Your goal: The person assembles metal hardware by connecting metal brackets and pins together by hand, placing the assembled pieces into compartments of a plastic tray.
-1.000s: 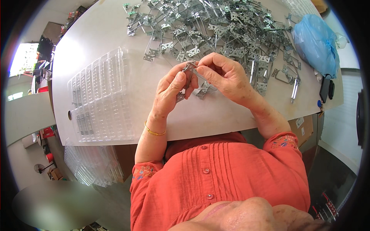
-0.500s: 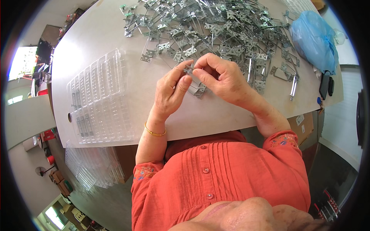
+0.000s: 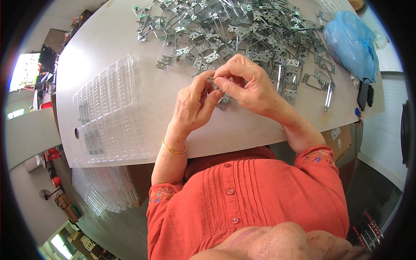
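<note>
My left hand [image 3: 193, 104] and my right hand [image 3: 249, 84] meet over the table, fingertips almost touching. Between them is a small grey metal bracket [image 3: 224, 100], mostly hidden by the fingers. The right thumb and forefinger pinch its upper end. The left fingers and thumb close round it from the other side. Just beyond my hands spreads a large tangled heap of metal brackets with thin rods [image 3: 247, 34]. To the left lies a clear plastic tray [image 3: 117, 93] with rows of slots; a few metal pieces [image 3: 93, 142] sit in its left part.
A blue plastic bag [image 3: 351, 45] stands at the right, with a black object [image 3: 363, 96] and keys [image 3: 359, 113] near the table's edge. Several loose brackets [image 3: 318, 81] lie right of the heap. Stacked clear trays [image 3: 106, 188] and a cardboard box [image 3: 339, 141] are below the table's front edge.
My hands have come closer together, and the left thumb has moved up and right against the bracket. Less of the bracket shows between the fingers now.
</note>
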`<state>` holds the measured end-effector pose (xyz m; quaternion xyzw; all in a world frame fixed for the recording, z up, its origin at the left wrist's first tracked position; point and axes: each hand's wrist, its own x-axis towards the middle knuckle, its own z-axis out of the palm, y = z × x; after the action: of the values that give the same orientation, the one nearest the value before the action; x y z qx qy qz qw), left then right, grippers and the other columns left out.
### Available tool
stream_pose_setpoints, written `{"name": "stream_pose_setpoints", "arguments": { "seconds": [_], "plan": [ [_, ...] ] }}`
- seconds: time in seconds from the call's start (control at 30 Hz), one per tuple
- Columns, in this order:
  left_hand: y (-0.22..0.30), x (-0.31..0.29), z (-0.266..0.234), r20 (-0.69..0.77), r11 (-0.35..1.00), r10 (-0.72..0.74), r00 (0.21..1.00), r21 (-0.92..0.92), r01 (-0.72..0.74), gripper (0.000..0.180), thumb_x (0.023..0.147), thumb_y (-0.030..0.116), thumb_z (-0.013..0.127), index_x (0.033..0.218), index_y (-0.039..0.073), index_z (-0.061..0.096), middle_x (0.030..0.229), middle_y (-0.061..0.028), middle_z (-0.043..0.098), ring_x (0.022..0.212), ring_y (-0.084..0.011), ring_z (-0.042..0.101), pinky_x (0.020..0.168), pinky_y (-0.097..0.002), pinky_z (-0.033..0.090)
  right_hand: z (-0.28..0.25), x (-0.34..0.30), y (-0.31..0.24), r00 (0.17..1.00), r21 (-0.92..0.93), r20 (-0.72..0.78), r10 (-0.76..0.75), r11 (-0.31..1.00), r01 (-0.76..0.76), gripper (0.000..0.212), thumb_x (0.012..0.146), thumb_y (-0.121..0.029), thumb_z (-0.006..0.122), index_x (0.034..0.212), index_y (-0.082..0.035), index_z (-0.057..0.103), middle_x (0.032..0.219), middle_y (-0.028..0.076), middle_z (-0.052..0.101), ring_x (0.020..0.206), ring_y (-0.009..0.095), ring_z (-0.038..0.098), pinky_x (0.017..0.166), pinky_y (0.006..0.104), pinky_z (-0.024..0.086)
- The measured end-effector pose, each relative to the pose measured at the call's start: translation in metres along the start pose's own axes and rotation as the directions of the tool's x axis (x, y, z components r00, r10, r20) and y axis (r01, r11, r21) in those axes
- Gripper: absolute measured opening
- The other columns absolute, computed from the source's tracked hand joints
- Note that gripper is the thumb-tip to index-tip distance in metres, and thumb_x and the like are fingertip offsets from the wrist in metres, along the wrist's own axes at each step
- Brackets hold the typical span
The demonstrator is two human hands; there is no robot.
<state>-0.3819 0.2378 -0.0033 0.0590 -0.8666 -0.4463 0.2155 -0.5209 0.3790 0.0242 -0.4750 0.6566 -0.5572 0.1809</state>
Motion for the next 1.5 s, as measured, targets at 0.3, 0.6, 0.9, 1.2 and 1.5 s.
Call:
{"name": "stream_pose_setpoints", "arguments": {
  "seconds": [0.3, 0.6, 0.9, 1.2, 1.5],
  "plan": [
    [0.014, -0.002, -0.003, 0.081, 0.795, -0.225, 0.971, -0.561, 0.230, 0.037, 0.102, 0.030, 0.053, 0.121, -0.001, 0.057, 0.082, -0.0063, 0.063, 0.057, -0.0072, 0.043, 0.054, -0.0199, 0.035, -0.007, 0.004, -0.012, 0.976, 0.352, -0.017, 0.217, 0.915, -0.197, 0.008, 0.098, -0.012, 0.062, 0.099, -0.004, 0.064, 0.084, -0.002, 0.060, 0.071, 0.004, 0.055, 0.063, 0.0207, 0.046],
    [0.000, 0.000, -0.011, 0.092, 0.573, -0.266, 0.960, -0.785, 0.234, 0.034, 0.104, 0.033, 0.052, 0.118, 0.001, 0.054, 0.081, -0.0096, 0.064, 0.059, -0.0072, 0.046, 0.053, -0.0206, 0.036, 0.002, -0.002, 0.003, 0.974, 0.171, 0.061, 0.217, 0.959, -0.225, 0.008, 0.098, -0.015, 0.063, 0.099, -0.007, 0.064, 0.061, -0.007, 0.048, 0.057, 0.002, 0.042, 0.050, 0.0224, 0.034],
    [0.005, 0.001, -0.006, 0.001, 0.783, -0.229, 0.973, -0.594, 0.185, 0.041, 0.104, 0.038, 0.051, 0.117, -0.001, 0.054, 0.083, -0.0083, 0.062, 0.060, -0.0060, 0.044, 0.055, -0.0193, 0.036, -0.002, 0.003, -0.006, 0.983, 0.022, 0.055, 0.173, 0.984, -0.175, 0.009, 0.097, -0.016, 0.064, 0.096, -0.006, 0.064, 0.062, -0.004, 0.050, 0.057, 0.004, 0.043, 0.050, 0.0246, 0.036],
    [0.000, -0.003, -0.007, -0.001, 0.908, -0.127, 0.992, -0.403, 0.116, 0.034, 0.098, 0.030, 0.064, 0.111, -0.001, 0.054, 0.071, -0.0025, 0.059, 0.061, -0.0072, 0.049, 0.056, -0.0238, 0.040, -0.006, 0.006, -0.007, 0.875, 0.399, 0.323, 0.360, 0.787, -0.471, 0.019, 0.103, -0.019, 0.054, 0.114, -0.004, 0.059, 0.071, -0.003, 0.055, 0.062, 0.005, 0.048, 0.057, 0.0225, 0.041],
    [0.011, -0.005, -0.009, 0.114, 0.937, -0.072, 0.991, -0.333, 0.107, 0.039, 0.095, 0.033, 0.066, 0.108, 0.001, 0.048, 0.067, -0.0012, 0.052, 0.059, -0.0079, 0.044, 0.054, -0.0251, 0.035, -0.014, 0.008, -0.005, 0.809, 0.327, 0.422, 0.409, 0.764, -0.557, 0.023, 0.103, -0.027, 0.055, 0.104, -0.005, 0.062, 0.071, -0.002, 0.057, 0.061, 0.006, 0.052, 0.052, 0.0230, 0.042]
  ]
}}
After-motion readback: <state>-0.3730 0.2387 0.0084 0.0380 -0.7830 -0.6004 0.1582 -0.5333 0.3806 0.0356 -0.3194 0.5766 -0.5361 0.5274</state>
